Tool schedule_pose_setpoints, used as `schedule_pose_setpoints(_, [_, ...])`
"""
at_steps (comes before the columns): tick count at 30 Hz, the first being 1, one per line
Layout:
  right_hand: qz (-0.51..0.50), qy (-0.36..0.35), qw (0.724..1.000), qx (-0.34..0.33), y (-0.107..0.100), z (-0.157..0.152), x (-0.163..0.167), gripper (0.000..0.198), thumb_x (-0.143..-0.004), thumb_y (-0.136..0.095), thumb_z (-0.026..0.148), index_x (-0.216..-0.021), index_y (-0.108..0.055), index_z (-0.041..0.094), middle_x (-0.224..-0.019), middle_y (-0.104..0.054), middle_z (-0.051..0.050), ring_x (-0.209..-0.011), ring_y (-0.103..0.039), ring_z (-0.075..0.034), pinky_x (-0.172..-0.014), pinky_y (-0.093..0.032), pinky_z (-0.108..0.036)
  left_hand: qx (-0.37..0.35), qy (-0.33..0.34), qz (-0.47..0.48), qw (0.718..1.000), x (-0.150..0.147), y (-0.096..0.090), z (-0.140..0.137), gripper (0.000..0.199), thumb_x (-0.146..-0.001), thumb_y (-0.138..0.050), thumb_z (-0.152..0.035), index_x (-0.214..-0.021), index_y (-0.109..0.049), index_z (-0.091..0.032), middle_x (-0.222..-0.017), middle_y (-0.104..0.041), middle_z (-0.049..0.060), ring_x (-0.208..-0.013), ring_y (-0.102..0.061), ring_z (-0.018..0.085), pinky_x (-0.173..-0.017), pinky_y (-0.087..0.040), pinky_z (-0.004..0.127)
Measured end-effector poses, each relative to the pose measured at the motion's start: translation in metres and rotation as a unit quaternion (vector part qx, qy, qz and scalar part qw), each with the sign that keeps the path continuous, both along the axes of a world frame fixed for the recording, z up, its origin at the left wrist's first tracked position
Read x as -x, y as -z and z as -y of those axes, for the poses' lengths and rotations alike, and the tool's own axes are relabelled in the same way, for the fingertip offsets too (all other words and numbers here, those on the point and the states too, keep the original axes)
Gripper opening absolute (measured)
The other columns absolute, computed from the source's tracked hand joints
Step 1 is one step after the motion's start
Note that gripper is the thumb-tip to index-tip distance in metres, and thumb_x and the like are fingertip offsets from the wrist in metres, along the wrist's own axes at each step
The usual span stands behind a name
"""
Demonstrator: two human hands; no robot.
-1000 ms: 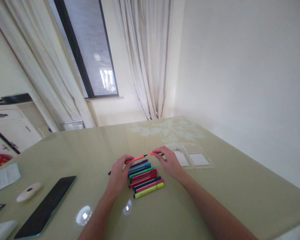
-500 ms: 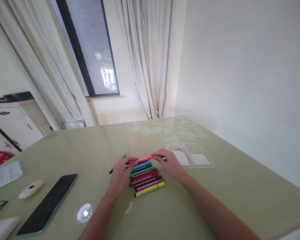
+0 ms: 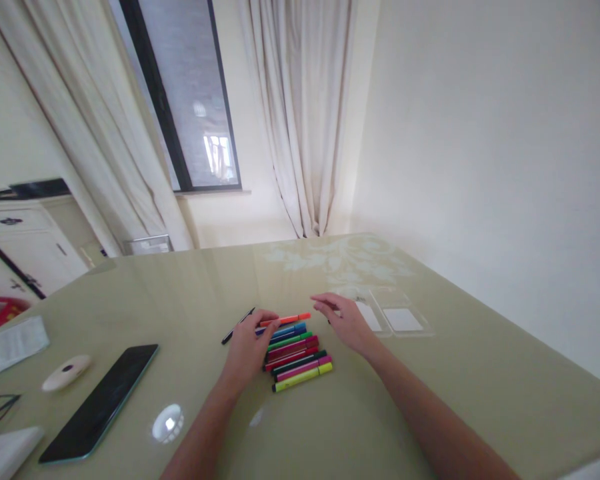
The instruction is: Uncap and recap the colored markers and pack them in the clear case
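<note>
The left hand [image 3: 249, 343] is pinching the left end of the orange marker [image 3: 297, 319] between thumb and fingers; the right hand [image 3: 349, 325] is hovering just right of the orange marker, apart from it, its thumb and fingers loosely parted and gripping nothing that shows; whether the orange marker is touching the table [image 3: 410, 413] I cannot tell. On the near side of the orange marker, blue markers [image 3: 295, 329], a green marker [image 3: 293, 341], 2 reddish markers [image 3: 293, 349], a dark marker [image 3: 300, 363], a pink marker [image 3: 303, 369] and a yellow marker [image 3: 303, 378] are lying side by side; a black pen [image 3: 230, 335] is slanting just left of the orange marker, partly beside the left hand. Right of the orange marker, past the right hand, a clear case [image 3: 427, 333] is lying with 2 white cards [image 3: 403, 319] showing; well left of the orange marker, a flat dark-screened device [image 3: 103, 403] and a pale oval thing [image 3: 67, 373] are resting.
</note>
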State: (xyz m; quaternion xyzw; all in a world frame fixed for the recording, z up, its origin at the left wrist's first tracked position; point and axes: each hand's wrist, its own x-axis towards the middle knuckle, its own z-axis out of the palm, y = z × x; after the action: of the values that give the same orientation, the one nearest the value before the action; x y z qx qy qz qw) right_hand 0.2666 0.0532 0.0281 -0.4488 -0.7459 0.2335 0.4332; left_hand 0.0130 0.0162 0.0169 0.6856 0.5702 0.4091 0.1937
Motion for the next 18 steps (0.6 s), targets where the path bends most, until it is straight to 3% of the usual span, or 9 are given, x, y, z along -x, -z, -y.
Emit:
schedule_pose_setpoints(2, [0.061, 0.051, 0.996, -0.029, -0.001, -0.005, -0.015, 0.022, -0.098, -0.058, 0.029, -0.105, -0.077, 0.023, -0.106, -0.076, -0.007, -0.098, -0.069, -0.021, -0.091, -0.051, -0.035, -0.005, 0.003, -0.040, 0.999, 0.003, 0.004, -0.004, 0.027, -0.093, -0.056, -0.041, -0.094, -0.075, -0.023, -0.099, -0.077, 0.005, -0.096, -0.069, 0.024, -0.088, -0.051, 0.037])
schedule_pose_setpoints(5, [0.187, 0.077, 0.979, -0.013, 0.000, -0.011, -0.035, 0.013, -0.091, -0.066, 0.025, -0.092, -0.079, 0.021, -0.105, -0.073, -0.008, -0.097, -0.068, -0.023, -0.093, -0.049, -0.037, 0.002, -0.015, -0.113, 0.994, 0.011, 0.010, -0.010, 0.028, -0.094, -0.054, -0.038, -0.097, -0.077, -0.023, -0.109, -0.076, 0.005, -0.107, -0.067, 0.023, -0.099, -0.048, 0.036])
schedule_pose_setpoints(7, [0.254, 0.066, 0.965, 0.004, 0.002, -0.012, -0.041, 0.010, -0.088, -0.070, 0.024, -0.089, -0.080, 0.023, -0.110, -0.072, -0.008, -0.103, -0.067, -0.024, -0.096, -0.047, -0.039, 0.015, -0.061, -0.141, 0.988, 0.020, 0.013, -0.012, 0.031, -0.095, -0.051, -0.036, -0.102, -0.077, -0.021, -0.112, -0.075, 0.008, -0.109, -0.066, 0.024, -0.102, -0.047, 0.036])
schedule_pose_setpoints(10, [0.313, 0.048, 0.948, 0.014, 0.005, -0.011, -0.039, 0.010, -0.087, -0.071, 0.020, -0.087, -0.080, 0.024, -0.118, -0.071, -0.008, -0.114, -0.063, -0.026, -0.102, -0.043, -0.042, 0.035, -0.146, -0.162, 0.975, 0.038, 0.017, -0.013, 0.035, -0.093, -0.050, -0.031, -0.109, -0.075, -0.014, -0.114, -0.072, 0.017, -0.109, -0.064, 0.034, -0.099, -0.048, 0.049])
schedule_pose_setpoints(14, [0.285, 0.056, 0.957, 0.013, 0.003, -0.009, -0.029, 0.011, -0.089, -0.067, 0.018, -0.093, -0.077, 0.021, -0.111, -0.074, -0.008, -0.112, -0.065, -0.026, -0.099, -0.043, -0.042, 0.070, -0.208, -0.177, 0.959, 0.052, 0.018, -0.011, 0.026, -0.088, -0.055, -0.031, -0.100, -0.074, -0.016, -0.112, -0.071, 0.019, -0.111, -0.062, 0.042, -0.094, -0.048, 0.056])
schedule_pose_setpoints(18, [0.154, 0.021, 0.988, 0.003, 0.000, -0.003, -0.016, 0.013, -0.095, -0.061, 0.021, -0.102, -0.072, 0.020, -0.101, -0.076, -0.006, -0.098, -0.069, -0.022, -0.090, -0.048, -0.036, 0.046, -0.135, -0.129, 0.981, 0.038, 0.012, -0.011, 0.027, -0.095, -0.047, -0.035, -0.102, -0.068, -0.020, -0.105, -0.074, 0.011, -0.103, -0.068, 0.029, -0.093, -0.052, 0.042])
